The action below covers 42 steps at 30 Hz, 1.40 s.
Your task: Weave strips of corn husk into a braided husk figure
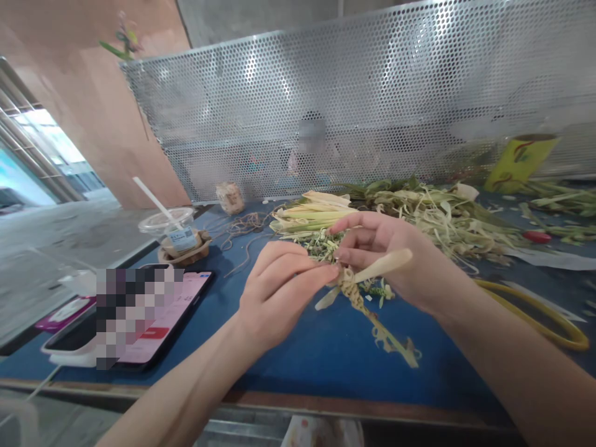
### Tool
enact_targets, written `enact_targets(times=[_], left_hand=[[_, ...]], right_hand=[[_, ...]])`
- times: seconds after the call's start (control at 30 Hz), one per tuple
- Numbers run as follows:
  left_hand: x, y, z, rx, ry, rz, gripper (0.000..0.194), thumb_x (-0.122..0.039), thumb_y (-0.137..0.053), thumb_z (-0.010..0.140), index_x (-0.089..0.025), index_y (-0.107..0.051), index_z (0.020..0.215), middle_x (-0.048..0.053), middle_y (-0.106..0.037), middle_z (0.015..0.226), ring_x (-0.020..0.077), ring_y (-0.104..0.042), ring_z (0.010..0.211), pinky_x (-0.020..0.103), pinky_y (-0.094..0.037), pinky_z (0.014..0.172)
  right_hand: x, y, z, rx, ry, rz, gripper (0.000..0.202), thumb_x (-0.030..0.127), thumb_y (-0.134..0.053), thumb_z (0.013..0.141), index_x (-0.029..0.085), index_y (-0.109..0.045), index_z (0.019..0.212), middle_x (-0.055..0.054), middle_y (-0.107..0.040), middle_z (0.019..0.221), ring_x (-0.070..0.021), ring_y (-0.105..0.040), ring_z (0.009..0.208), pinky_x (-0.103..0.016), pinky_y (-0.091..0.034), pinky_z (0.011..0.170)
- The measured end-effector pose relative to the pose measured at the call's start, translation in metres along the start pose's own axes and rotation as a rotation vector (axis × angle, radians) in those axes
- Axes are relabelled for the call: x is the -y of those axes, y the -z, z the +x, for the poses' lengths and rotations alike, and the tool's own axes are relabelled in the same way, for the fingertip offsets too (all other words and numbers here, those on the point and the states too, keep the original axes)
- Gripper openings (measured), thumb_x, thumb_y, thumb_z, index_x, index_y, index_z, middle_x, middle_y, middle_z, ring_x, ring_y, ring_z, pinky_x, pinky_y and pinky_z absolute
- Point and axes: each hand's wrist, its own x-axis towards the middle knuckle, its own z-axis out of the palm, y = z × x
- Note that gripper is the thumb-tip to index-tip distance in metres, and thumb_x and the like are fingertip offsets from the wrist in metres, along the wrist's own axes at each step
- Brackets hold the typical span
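Note:
A pale plant stem, wrapped near its head with tan cord or fibre, hangs slanting down to the right above the blue tabletop. It has a cream petal-like blade at the head and a frayed lower end. My left hand is closed, with thumb and forefinger pinching the top of the stem. From the right, my right hand meets the same spot, its fingers bent and their tips at the stem's head. The fingertips partly hide what lies between them. Small green sprigs lie just behind the hands.
Pale husk-like leaves and a heap of stripped greenery lie behind. Loose twine, a lidded cup with straw and a phone stand left. At right are a yellow ring and a yellow container. A perforated metal screen rises behind.

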Motion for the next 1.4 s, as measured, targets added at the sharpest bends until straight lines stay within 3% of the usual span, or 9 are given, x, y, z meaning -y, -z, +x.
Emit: enact_targets(times=[0.2, 0.4, 0.57, 0.73, 0.93, 1.2, 1.4], left_hand=[[-0.002, -0.004, 0.001, -0.034, -0.062, 0.001, 0.011, -0.005, -0.057, 0.072, -0.016, -0.055, 0.075, 0.001, -0.055, 0.065, 0.0128, -0.054, 0.066, 0.028, -0.047, 0.055], [-0.005, -0.005, 0.002, -0.097, 0.078, -0.077, 0.015, -0.004, -0.057, 0.071, -0.017, -0.052, 0.066, -0.002, -0.051, 0.059, 0.0099, -0.052, 0.060, 0.026, -0.045, 0.055], [-0.003, -0.004, 0.000, -0.106, 0.180, -0.102, 0.010, -0.010, -0.057, 0.073, -0.019, -0.053, 0.071, -0.002, -0.055, 0.062, 0.0100, -0.053, 0.061, 0.027, -0.046, 0.058], [0.002, -0.002, -0.001, -0.059, 0.182, -0.096, 0.007, -0.013, -0.054, 0.076, -0.020, -0.054, 0.077, 0.000, -0.057, 0.064, 0.0117, -0.054, 0.064, 0.029, -0.047, 0.060], [0.012, -0.003, -0.004, -0.006, 0.002, -0.053, 0.014, -0.009, -0.051, 0.078, -0.019, -0.054, 0.085, 0.003, -0.060, 0.077, 0.0146, -0.055, 0.078, 0.033, -0.049, 0.068], [0.012, -0.003, 0.000, 0.053, -0.057, -0.016, 0.012, -0.011, -0.055, 0.076, -0.022, -0.056, 0.078, 0.000, -0.062, 0.078, 0.0148, -0.057, 0.084, 0.032, -0.047, 0.071], [0.015, 0.000, -0.002, -0.179, -0.037, 0.322, 0.019, -0.026, -0.070, 0.064, -0.027, -0.056, 0.076, 0.001, -0.058, 0.081, 0.0174, -0.051, 0.081, 0.034, -0.041, 0.070]], right_hand=[[0.005, -0.004, -0.004, -0.030, 0.093, -0.140, 0.022, 0.014, -0.065, 0.068, 0.019, -0.047, 0.079, 0.004, -0.053, 0.064, -0.0081, -0.051, 0.056, -0.021, -0.041, 0.052], [0.005, -0.002, -0.003, -0.016, 0.110, -0.073, 0.025, 0.011, -0.063, 0.068, 0.021, -0.042, 0.080, 0.006, -0.052, 0.062, -0.0091, -0.054, 0.056, -0.022, -0.043, 0.054], [-0.004, 0.001, 0.000, 0.180, -0.001, -0.129, 0.008, 0.023, -0.057, 0.076, 0.019, -0.051, 0.080, 0.003, -0.053, 0.068, -0.0080, -0.052, 0.056, -0.021, -0.042, 0.053], [-0.008, -0.001, 0.001, 0.294, -0.026, -0.033, 0.036, 0.040, -0.034, 0.087, 0.018, -0.053, 0.067, 0.000, -0.049, 0.065, -0.0100, -0.047, 0.059, -0.023, -0.041, 0.055], [-0.012, -0.003, 0.001, 0.272, -0.004, 0.026, 0.028, 0.033, -0.054, 0.079, 0.017, -0.047, 0.057, 0.005, -0.039, 0.054, -0.0069, -0.037, 0.050, -0.021, -0.033, 0.049], [-0.030, -0.011, 0.004, 0.231, -0.255, 0.415, 0.027, 0.041, -0.071, 0.060, 0.019, -0.059, 0.070, 0.005, -0.042, 0.055, -0.0071, -0.039, 0.046, -0.022, -0.038, 0.047], [-0.025, -0.014, 0.005, 0.183, -0.172, 0.368, 0.023, 0.037, -0.064, 0.069, 0.017, -0.054, 0.064, 0.004, -0.044, 0.058, -0.0069, -0.041, 0.049, -0.021, -0.037, 0.047]])
